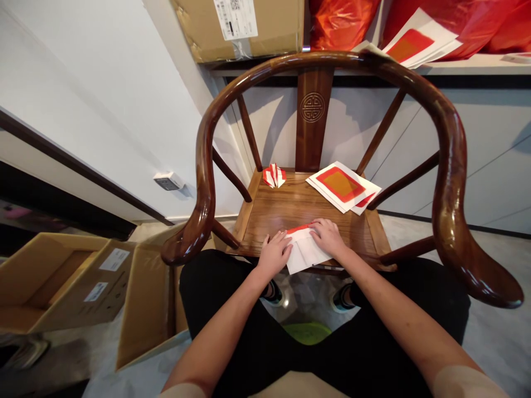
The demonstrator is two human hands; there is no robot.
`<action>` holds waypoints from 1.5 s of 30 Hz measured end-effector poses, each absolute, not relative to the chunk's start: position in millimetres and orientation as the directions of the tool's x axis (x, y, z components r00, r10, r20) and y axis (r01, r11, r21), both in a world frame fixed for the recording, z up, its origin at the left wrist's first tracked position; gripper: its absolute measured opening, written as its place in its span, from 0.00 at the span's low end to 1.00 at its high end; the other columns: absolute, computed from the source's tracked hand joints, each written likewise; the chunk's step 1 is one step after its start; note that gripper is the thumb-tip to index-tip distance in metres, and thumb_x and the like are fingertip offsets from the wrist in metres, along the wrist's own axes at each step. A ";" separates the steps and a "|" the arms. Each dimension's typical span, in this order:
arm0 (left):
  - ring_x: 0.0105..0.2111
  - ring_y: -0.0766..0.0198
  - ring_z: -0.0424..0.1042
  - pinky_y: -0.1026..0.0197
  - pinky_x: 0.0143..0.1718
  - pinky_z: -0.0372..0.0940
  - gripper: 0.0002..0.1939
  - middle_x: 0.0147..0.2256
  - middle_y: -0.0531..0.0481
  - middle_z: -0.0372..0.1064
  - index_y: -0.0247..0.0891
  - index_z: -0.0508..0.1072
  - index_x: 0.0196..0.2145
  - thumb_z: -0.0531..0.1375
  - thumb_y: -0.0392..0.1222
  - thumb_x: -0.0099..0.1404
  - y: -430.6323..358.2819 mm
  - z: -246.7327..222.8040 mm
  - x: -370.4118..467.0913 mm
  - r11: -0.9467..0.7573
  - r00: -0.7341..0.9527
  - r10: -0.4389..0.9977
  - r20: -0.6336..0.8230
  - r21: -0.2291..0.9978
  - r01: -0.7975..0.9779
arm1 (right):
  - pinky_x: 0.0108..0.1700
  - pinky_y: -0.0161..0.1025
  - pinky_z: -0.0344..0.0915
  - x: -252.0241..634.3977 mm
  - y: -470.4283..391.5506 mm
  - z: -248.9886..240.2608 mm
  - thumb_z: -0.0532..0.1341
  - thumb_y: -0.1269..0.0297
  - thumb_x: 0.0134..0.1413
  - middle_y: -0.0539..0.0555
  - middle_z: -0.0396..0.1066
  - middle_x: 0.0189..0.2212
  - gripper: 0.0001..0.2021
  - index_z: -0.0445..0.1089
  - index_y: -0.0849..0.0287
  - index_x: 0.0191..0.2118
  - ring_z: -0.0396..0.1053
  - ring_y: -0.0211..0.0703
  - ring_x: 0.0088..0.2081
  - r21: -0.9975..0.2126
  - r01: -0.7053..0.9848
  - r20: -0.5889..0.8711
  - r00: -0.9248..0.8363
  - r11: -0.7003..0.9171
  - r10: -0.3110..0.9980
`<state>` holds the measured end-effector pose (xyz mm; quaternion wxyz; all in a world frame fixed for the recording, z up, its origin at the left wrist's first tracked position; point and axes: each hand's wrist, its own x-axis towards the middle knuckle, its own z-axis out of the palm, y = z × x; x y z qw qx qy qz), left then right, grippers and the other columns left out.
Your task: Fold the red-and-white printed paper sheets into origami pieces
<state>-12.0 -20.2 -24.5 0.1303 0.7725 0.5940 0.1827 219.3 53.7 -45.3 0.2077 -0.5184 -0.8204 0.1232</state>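
A white sheet of paper (306, 253) with a folded red strip along its far edge lies at the front of the wooden chair seat (286, 207). Its near part juts over the seat's front edge. My left hand (274, 255) holds the left side, fingertips at the fold. On the right side, my right hand (327, 237) grips the same fold with bent fingers. Behind them, a folded red-and-white paper piece (274, 176) sits at the seat's back left. A small stack of printed paper sheets (340, 185), red and gold on white, rests at the back right.
The chair's curved armrail (450, 138) surrounds the seat. Open cardboard boxes (110, 296) stand on the floor at left. A taped carton (265, 25), red plastic bags (342, 25) and more printed sheets (418, 41) occupy the shelf behind.
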 end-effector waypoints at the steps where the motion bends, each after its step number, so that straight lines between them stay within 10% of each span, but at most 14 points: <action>1: 0.63 0.52 0.62 0.35 0.65 0.49 0.16 0.61 0.46 0.65 0.45 0.74 0.53 0.54 0.44 0.71 -19.6 -25.2 -13.1 -0.245 0.208 0.969 0.131 0.447 0.860 | 0.55 0.50 0.56 219.2 53.0 -45.5 0.57 0.61 0.64 0.56 0.70 0.54 0.12 0.73 0.53 0.50 0.62 0.52 0.56 -0.410 0.799 0.221 -0.380 0.439 0.898; 9: 0.61 0.52 0.62 0.46 0.60 0.61 0.15 0.59 0.43 0.66 0.41 0.74 0.52 0.54 0.42 0.70 -27.3 -15.7 -28.3 -0.428 0.295 0.886 0.357 0.389 0.816 | 0.54 0.51 0.58 219.0 55.1 -45.2 0.57 0.61 0.63 0.59 0.71 0.51 0.12 0.74 0.55 0.48 0.63 0.53 0.54 -0.389 0.808 0.257 -0.366 0.443 0.894; 15: 0.58 0.49 0.63 0.46 0.56 0.62 0.26 0.60 0.42 0.64 0.42 0.67 0.58 0.63 0.50 0.64 -58.6 -16.4 3.7 -0.597 0.560 0.802 0.209 0.289 0.748 | 0.54 0.49 0.59 221.1 27.3 -23.2 0.55 0.67 0.63 0.59 0.71 0.50 0.14 0.74 0.55 0.49 0.64 0.51 0.53 -0.377 0.702 0.390 -0.471 0.604 0.791; 23: 0.54 0.53 0.65 0.50 0.52 0.62 0.20 0.55 0.43 0.68 0.40 0.67 0.57 0.57 0.37 0.67 -59.5 -26.2 7.4 -0.539 0.505 0.842 0.191 0.242 0.807 | 0.60 0.56 0.58 237.5 -34.6 -32.3 0.59 0.62 0.60 0.61 0.63 0.62 0.28 0.60 0.57 0.65 0.59 0.57 0.62 -0.348 0.583 0.230 -0.707 0.734 0.669; 29: 0.55 0.51 0.64 0.48 0.53 0.62 0.18 0.57 0.43 0.66 0.40 0.70 0.54 0.58 0.38 0.66 -58.2 -26.7 5.6 -0.512 0.467 0.857 0.218 0.262 0.818 | 0.55 0.52 0.60 229.4 -31.5 -40.7 0.54 0.66 0.65 0.60 0.68 0.58 0.20 0.67 0.56 0.60 0.64 0.53 0.57 -0.295 0.631 0.245 -0.676 0.718 0.695; 45: 0.45 0.59 0.70 0.56 0.50 0.64 0.12 0.44 0.49 0.75 0.44 0.81 0.41 0.57 0.46 0.70 -22.0 -17.1 -2.0 -0.454 0.444 0.885 0.140 0.468 0.758 | 0.47 0.41 0.64 217.8 -2.5 -26.5 0.57 0.60 0.65 0.54 0.79 0.39 0.12 0.78 0.55 0.42 0.72 0.45 0.42 -0.619 0.574 0.204 -0.541 0.536 0.816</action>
